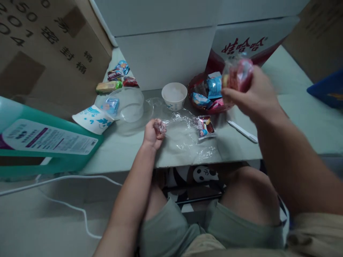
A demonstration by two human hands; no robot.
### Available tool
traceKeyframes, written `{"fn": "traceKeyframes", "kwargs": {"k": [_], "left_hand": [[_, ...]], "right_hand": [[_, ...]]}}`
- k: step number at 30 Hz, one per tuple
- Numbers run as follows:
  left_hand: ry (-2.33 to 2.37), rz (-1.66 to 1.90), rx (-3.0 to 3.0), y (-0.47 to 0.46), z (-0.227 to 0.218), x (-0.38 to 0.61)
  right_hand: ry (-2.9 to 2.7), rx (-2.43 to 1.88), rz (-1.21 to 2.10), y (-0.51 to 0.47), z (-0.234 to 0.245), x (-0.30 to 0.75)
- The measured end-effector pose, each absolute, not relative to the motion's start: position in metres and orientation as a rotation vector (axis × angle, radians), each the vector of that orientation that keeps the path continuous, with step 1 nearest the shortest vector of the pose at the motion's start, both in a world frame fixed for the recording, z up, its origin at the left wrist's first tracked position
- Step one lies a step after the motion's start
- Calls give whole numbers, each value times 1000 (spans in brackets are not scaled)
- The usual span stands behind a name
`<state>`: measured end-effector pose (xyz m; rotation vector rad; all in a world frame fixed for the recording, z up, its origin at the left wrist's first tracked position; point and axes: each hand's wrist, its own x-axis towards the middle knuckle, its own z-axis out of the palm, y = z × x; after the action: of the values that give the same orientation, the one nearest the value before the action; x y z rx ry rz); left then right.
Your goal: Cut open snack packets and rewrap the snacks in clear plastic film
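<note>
My left hand is closed on the edge of a clear plastic bag that lies spread on the table. Raised over the right side of a dark red bowl, my right hand grips pink and red wrapped snacks, smeared by motion. Several snack packets, among them a blue and white packet, fill the bowl. On the bag's right edge rests a small brown snack packet. Behind the bag stands a white paper bowl.
A white pen-like object lies at the right. Leftward are a clear plastic tub, a tipped paper bowl, several snack packets and a green jug. Cartons line the back; a white cable hangs in front.
</note>
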<state>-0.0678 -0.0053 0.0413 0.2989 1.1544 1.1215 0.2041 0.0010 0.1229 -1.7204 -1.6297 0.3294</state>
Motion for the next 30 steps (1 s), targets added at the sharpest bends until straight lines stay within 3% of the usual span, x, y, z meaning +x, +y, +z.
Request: {"fn": "traceKeyframes", "kwargs": {"k": [6,13,18,23,26,30], "left_hand": [[1149,1123,302,-2,41,-73],[1114,1120,319,-4,41,-77],[1127,1103,325,-4,40,-76],[1108,1091,363,-5,39,-78],[1052,1081,413,-7,39,-84],[864,1006,480,-16,44,-95]], "right_hand": [[-1968,-2190,288,65,137,188],[-2249,-1988,79,64,117,180],[-2114,-1913,29,84,95,181],[-1946,-1951,-35,61,115,177],[-1819,-1614,216,10,112,169],[-1522,-1308,779,-48,51,161]]}}
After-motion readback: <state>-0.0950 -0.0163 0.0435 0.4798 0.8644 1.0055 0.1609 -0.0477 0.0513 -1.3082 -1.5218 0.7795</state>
